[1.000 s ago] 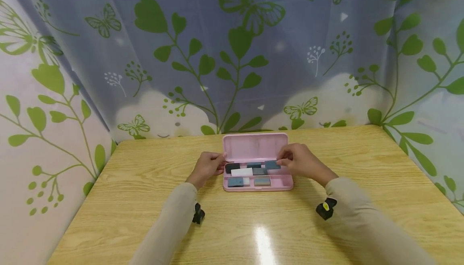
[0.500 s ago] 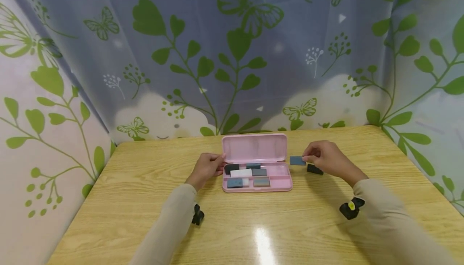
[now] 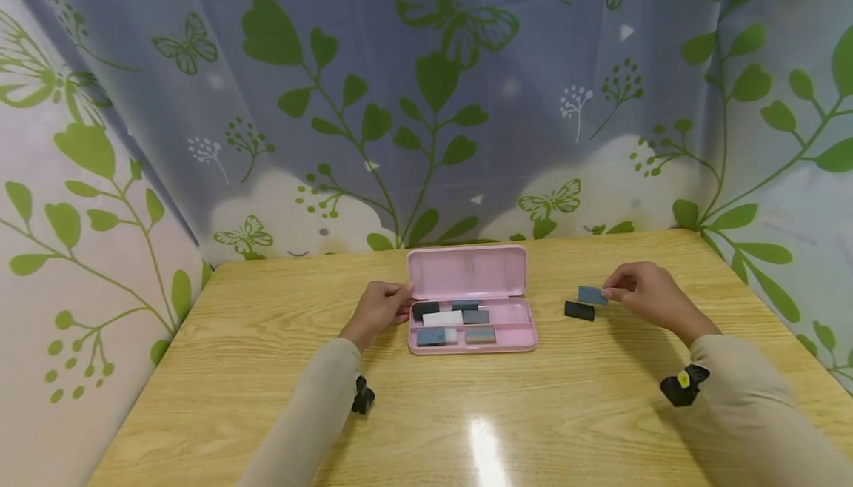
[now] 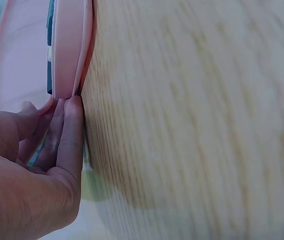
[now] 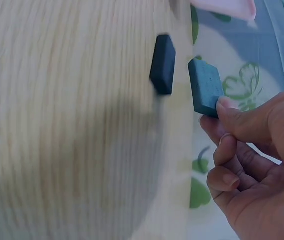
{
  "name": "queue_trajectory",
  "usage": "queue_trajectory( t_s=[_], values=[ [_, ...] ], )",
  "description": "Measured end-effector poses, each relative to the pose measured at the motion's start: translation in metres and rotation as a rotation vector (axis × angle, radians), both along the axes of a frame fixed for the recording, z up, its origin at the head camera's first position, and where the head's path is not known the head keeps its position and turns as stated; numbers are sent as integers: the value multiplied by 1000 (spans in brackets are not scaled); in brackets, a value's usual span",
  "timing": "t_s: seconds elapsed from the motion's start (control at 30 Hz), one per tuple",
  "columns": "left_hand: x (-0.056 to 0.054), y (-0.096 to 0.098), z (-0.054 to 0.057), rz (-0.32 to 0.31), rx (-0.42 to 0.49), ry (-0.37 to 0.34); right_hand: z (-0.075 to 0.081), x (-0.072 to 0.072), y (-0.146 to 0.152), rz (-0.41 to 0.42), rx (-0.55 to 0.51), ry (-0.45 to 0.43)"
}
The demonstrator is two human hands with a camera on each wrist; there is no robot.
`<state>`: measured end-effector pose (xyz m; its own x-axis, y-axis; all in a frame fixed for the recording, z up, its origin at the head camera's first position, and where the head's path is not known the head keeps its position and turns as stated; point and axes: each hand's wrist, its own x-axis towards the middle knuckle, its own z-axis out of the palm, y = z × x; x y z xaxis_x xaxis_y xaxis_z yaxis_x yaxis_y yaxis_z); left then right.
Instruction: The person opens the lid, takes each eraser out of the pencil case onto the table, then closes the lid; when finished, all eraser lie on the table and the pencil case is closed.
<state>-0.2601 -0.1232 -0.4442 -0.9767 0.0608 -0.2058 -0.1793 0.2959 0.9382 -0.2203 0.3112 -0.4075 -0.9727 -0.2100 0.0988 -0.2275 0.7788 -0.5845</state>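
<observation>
"What has the right hand (image 3: 646, 294) got?"

"A blue block (image 3: 591, 294), pinched by one end between thumb and forefinger, the other fingers loosely bent. It's held up off the worktop (image 3: 566, 428), to the right of the pink case (image 3: 513, 335)."

"Is anything near it?"

"A black block (image 3: 579, 311) lies on the worktop, also right of the case and just beside the blue one, but apart from it."

"And the left hand (image 3: 376, 309)?"

"At the case's left end. Its thumb is on the edge of the raised lid (image 3: 460, 272) and its fingers are drawn in close, so it's holding the case by that end."

"What's inside?"

"In the case's back compartment, a second black block (image 3: 426, 311) at the left, a white block (image 3: 443, 317), a grey block (image 3: 476, 317) and a dark blue block (image 3: 466, 305) behind them. In the case's front row, a blue-and-white block (image 3: 433, 337) at the left and a tan-grey block (image 3: 480, 335) near the middle."
</observation>
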Motion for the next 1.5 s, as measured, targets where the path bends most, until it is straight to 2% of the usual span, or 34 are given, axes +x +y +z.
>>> queue_trajectory(
  t_s=[0.27,0.63,1.0,1.23,1.5],
  values=[
    [0,-1,1,1,-7,-3,-11,-2,17,-11,9,-5],
    [0,-1,0,-5,-11,-7,-21,-3,24,-52,-1,-48],
    [0,-1,-1,-9,-4,0,-18,-2,26,-77,39,-44],
    [0,-1,-1,-5,-5,3,-8,-2,13,-32,28,-43],
    [0,0,0,1,-15,-12,-1,-5,-24,37,13,-36]
  ],
)
